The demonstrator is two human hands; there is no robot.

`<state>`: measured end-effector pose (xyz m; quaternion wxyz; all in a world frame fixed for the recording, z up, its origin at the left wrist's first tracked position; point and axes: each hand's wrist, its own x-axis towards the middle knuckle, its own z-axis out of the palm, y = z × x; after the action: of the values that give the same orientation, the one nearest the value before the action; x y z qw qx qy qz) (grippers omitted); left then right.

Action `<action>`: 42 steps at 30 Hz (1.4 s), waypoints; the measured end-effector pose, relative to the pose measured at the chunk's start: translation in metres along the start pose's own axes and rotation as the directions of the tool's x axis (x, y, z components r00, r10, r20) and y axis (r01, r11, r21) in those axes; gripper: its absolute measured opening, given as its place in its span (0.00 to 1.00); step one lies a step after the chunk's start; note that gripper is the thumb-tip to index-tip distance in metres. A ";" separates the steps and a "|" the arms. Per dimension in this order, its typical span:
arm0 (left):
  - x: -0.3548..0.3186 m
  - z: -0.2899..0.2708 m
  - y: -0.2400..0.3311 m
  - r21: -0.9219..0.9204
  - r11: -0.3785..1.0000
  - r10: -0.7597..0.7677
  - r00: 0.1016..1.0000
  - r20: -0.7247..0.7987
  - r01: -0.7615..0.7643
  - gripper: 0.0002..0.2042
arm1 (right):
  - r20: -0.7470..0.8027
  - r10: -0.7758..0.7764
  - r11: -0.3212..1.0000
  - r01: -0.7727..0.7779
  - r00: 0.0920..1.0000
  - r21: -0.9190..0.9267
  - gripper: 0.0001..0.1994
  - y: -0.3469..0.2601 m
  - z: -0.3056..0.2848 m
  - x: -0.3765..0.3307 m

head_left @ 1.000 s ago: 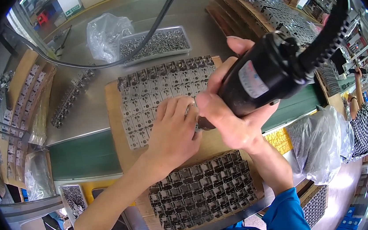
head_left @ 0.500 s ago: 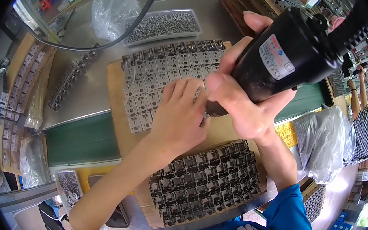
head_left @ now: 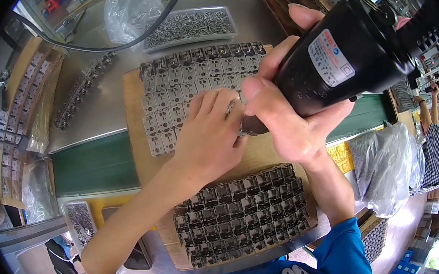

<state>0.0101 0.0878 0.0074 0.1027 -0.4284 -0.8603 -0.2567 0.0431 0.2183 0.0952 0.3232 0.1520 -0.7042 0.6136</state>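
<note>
Station inventory, head view.

- Right hand (head_left: 287,125): fingers wrapped fully around a black electric screwdriver (head_left: 339,59), thumb up along its barrel. The tip points down-left and is hidden behind the left hand.
- Left hand (head_left: 211,135): lies palm down, fingers nearly straight and close together, pressing on the grey metal parts (head_left: 173,96). Whether it pinches a screw cannot be told.
- Grey metal parts: set in rows on a wooden board (head_left: 140,160), at the board's far end.
- Dark parts (head_left: 240,214): a second block of rows at the near end of the same board.
- Tray of screws (head_left: 190,26): beyond the board, beside a clear plastic bag (head_left: 128,13).
- Green belt (head_left: 93,165): runs under the board.

Step in hand, as judged: driving a screw into one part in the grey rows. The next move likely calls for lining the tip up squarely on the neighbouring part while the left hand steadies the row.
</note>
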 end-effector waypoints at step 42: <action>-0.020 -0.007 -0.007 0.102 0.994 0.053 0.977 -0.207 -0.032 0.12 | -0.004 -0.034 0.997 0.034 0.999 0.062 0.37 0.012 0.017 -0.001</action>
<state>0.0160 0.0670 0.0033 0.2193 -0.4117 -0.8469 -0.2555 0.0319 0.2038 0.0847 0.3295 0.1731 -0.6816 0.6300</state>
